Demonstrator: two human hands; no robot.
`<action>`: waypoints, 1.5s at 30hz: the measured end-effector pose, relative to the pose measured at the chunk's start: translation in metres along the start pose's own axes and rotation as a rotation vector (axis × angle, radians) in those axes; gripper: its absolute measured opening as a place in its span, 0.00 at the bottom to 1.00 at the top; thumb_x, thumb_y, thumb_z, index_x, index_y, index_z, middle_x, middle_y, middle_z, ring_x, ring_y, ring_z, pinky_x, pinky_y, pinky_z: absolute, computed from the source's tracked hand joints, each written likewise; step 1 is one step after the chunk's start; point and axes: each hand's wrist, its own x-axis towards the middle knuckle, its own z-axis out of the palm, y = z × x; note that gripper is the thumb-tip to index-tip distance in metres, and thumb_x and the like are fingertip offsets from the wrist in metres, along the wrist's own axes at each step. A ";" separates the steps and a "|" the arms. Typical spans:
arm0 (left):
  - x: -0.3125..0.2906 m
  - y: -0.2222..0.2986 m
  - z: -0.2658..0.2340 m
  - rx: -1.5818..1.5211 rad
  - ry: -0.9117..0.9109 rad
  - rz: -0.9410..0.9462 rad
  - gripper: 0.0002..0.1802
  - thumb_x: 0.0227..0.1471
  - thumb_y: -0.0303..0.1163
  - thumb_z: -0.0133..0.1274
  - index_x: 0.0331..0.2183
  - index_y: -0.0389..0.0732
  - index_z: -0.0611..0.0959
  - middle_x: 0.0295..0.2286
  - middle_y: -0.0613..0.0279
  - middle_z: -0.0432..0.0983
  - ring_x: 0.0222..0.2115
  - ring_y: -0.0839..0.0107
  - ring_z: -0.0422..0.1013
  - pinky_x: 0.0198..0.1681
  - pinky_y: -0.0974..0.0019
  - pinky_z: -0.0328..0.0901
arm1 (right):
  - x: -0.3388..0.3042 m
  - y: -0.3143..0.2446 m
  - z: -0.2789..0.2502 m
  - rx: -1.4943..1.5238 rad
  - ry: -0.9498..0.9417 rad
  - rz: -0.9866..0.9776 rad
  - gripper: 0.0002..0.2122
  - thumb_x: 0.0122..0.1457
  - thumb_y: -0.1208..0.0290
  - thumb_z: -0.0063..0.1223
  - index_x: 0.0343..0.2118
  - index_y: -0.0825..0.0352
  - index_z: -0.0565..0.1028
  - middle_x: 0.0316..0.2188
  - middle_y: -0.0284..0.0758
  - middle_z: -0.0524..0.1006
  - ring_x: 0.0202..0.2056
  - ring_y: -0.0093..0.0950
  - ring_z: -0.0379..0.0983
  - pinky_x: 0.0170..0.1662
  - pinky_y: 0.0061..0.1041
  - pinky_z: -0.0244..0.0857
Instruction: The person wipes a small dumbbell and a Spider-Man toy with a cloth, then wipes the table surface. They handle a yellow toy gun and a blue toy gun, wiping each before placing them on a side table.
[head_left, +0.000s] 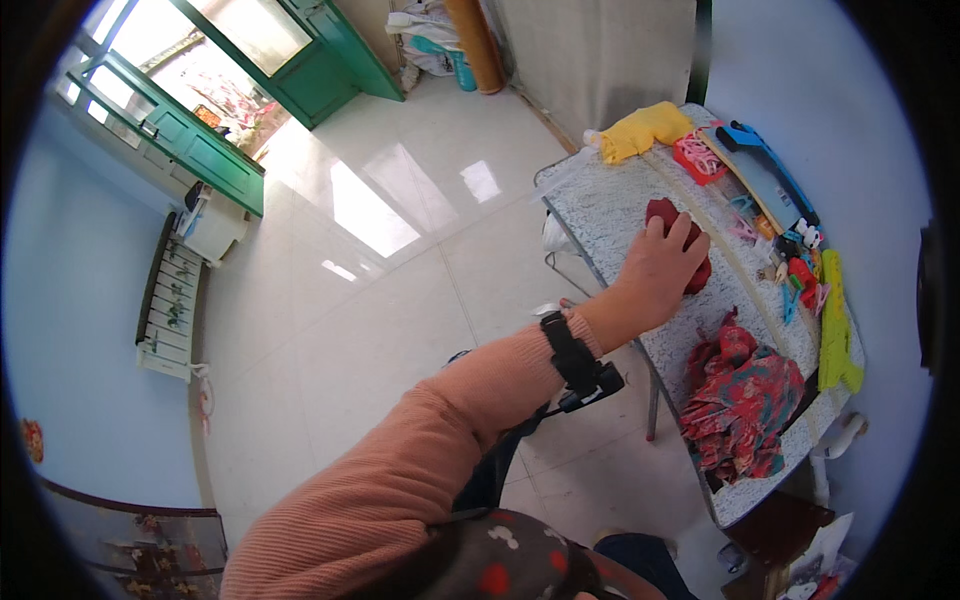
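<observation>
My left hand (660, 262) reaches across to the table on the right, its fingers curled over a dark red bundle (661, 210) that looks like folded cloth. The hand hides the middle of the bundle, which rests on the speckled grey tabletop (595, 215). Nearer to me on the same table lies a crumpled red and green patterned cloth (745, 400). Toward the far end is a yellow folded cloth (645, 132). A black strapped device (575, 360) sits round my left wrist over the pink sleeve. My right hand does not show.
Along the wall side stand a red basket (699, 157) of pink items, a blue-edged tray-like object (765, 175), several small toys (803, 270) and a lime-green piece (836, 330). Beyond the tiled floor (400, 300) are open green doors (190, 150). A white radiator (168, 310) stands left.
</observation>
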 end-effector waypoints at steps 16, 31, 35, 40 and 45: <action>0.014 -0.010 -0.017 0.134 -0.187 0.150 0.34 0.45 0.25 0.62 0.57 0.48 0.76 0.56 0.47 0.68 0.45 0.55 0.70 0.49 0.56 0.70 | -0.076 0.060 -0.124 0.207 0.342 0.150 0.22 0.67 0.53 0.54 0.58 0.61 0.74 0.44 0.35 0.81 0.48 0.33 0.76 0.47 0.35 0.70; 0.023 -0.017 -0.023 0.225 -0.208 0.356 0.32 0.45 0.29 0.60 0.55 0.43 0.78 0.56 0.42 0.68 0.40 0.58 0.68 0.45 0.59 0.70 | 0.065 -0.048 -0.034 0.301 0.006 -0.043 0.21 0.67 0.54 0.54 0.57 0.61 0.74 0.44 0.34 0.81 0.47 0.31 0.76 0.46 0.34 0.70; 0.021 -0.024 -0.022 0.149 -0.198 0.375 0.30 0.46 0.29 0.59 0.54 0.44 0.78 0.54 0.43 0.69 0.42 0.55 0.69 0.43 0.56 0.70 | 0.114 -0.096 0.026 0.366 -0.108 -0.080 0.21 0.67 0.54 0.54 0.57 0.61 0.74 0.43 0.33 0.81 0.47 0.31 0.76 0.45 0.34 0.70; 0.014 -0.035 -0.002 0.099 -0.062 0.389 0.25 0.48 0.30 0.57 0.51 0.45 0.80 0.51 0.46 0.71 0.42 0.53 0.69 0.41 0.55 0.69 | 0.136 -0.127 0.077 0.521 -0.244 -0.002 0.20 0.68 0.54 0.54 0.57 0.61 0.75 0.43 0.33 0.81 0.47 0.30 0.76 0.45 0.34 0.70; 0.006 -0.035 0.009 -0.010 0.068 0.311 0.18 0.48 0.31 0.58 0.44 0.48 0.84 0.47 0.51 0.73 0.43 0.55 0.70 0.43 0.54 0.68 | 0.054 -0.120 0.034 0.347 0.202 -0.086 0.17 0.68 0.55 0.51 0.53 0.60 0.76 0.40 0.31 0.80 0.39 0.27 0.77 0.39 0.29 0.71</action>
